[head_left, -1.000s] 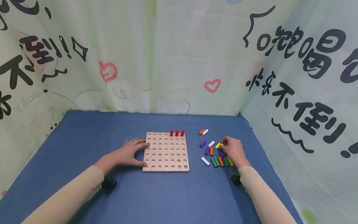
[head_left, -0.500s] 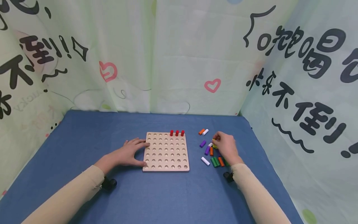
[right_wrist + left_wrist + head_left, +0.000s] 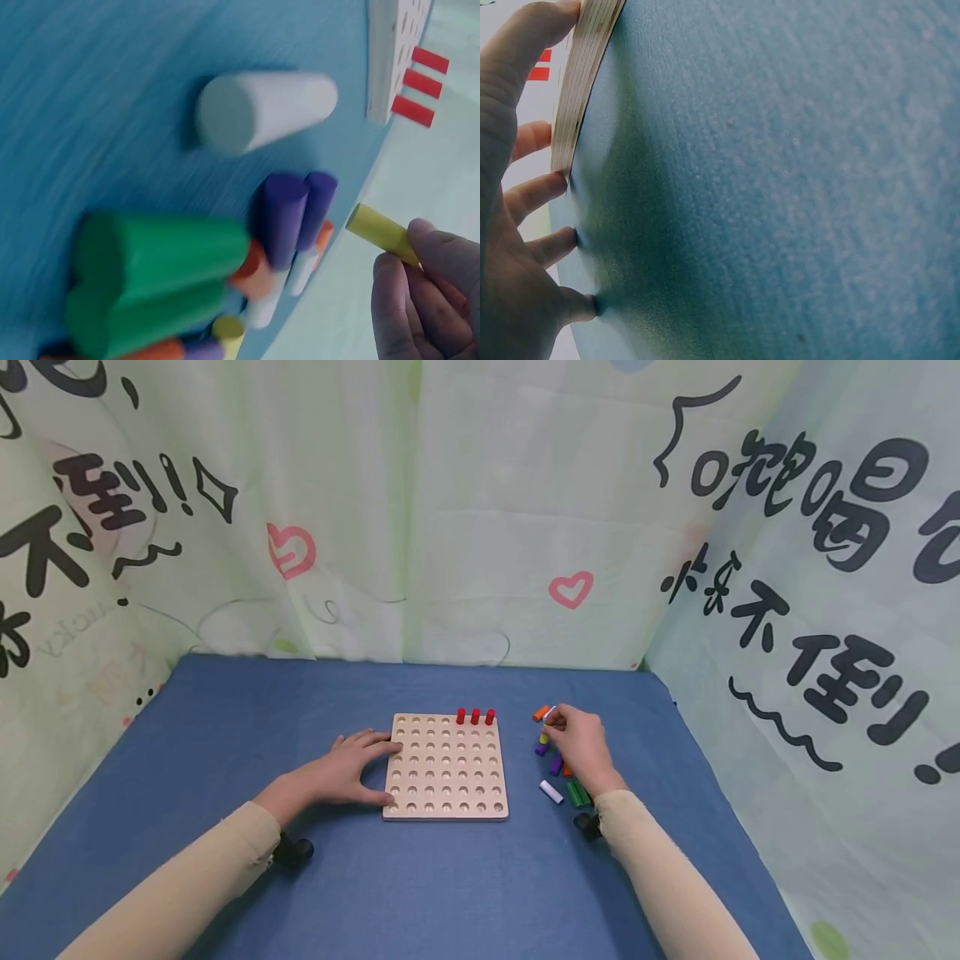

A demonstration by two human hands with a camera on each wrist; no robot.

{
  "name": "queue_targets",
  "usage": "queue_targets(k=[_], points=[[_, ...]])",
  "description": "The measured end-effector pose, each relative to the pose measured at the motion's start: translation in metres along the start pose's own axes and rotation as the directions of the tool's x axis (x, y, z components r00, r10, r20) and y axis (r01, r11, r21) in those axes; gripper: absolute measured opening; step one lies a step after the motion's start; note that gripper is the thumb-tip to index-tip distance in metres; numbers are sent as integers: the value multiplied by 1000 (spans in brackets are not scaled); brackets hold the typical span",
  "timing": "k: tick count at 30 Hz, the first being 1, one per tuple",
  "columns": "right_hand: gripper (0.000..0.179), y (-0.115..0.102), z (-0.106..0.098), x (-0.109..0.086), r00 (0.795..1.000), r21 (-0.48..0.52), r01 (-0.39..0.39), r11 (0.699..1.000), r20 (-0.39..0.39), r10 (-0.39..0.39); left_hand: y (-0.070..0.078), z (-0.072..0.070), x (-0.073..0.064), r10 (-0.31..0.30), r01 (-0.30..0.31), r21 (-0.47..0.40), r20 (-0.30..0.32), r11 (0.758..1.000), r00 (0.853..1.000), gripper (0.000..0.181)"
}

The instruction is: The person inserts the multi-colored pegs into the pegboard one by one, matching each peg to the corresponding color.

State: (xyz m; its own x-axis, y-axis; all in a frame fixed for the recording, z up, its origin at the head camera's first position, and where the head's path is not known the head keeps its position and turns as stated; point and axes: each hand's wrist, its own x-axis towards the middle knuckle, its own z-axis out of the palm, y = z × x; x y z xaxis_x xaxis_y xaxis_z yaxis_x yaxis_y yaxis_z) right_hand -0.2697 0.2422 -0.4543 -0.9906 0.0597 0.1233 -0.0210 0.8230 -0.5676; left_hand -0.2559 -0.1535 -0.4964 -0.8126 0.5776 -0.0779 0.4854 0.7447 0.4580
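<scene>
My right hand (image 3: 585,745) pinches a yellow peg (image 3: 377,228) between thumb and fingertips, raised above the loose pegs to the right of the board. The light wooden pegboard (image 3: 446,768) lies flat in mid-table, with rows of round holes. Three red pegs (image 3: 476,717) stand upright in its back row, at the right. At the board's left edge rests my left hand (image 3: 341,774), fingers spread, thumb at the near left corner. In the left wrist view, the thumb touches the board's side (image 3: 585,90) and some fingertips reach the cloth.
Under and around my right hand lie loose pegs: a white peg (image 3: 551,792), two green pegs (image 3: 157,270), purple pegs (image 3: 283,214) and orange ones (image 3: 541,713). A blue cloth (image 3: 450,893) covers the table. Printed curtains (image 3: 480,527) close off the back and sides.
My right hand has picked up the yellow peg and moved left and away from me, toward the board. The left hand and the board have stayed in place.
</scene>
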Motion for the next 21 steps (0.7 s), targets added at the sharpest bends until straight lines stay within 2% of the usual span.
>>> queue_targets(k=[10, 21], points=[[4, -25, 19, 6, 998, 38, 56, 998, -38, -55, 0, -1, 0, -11, 11, -1, 8, 1000, 1000, 89], [6, -42, 32, 7, 994, 78, 105, 991, -25, -103, 1, -1, 2, -12, 12, 3, 11, 1000, 1000, 88]])
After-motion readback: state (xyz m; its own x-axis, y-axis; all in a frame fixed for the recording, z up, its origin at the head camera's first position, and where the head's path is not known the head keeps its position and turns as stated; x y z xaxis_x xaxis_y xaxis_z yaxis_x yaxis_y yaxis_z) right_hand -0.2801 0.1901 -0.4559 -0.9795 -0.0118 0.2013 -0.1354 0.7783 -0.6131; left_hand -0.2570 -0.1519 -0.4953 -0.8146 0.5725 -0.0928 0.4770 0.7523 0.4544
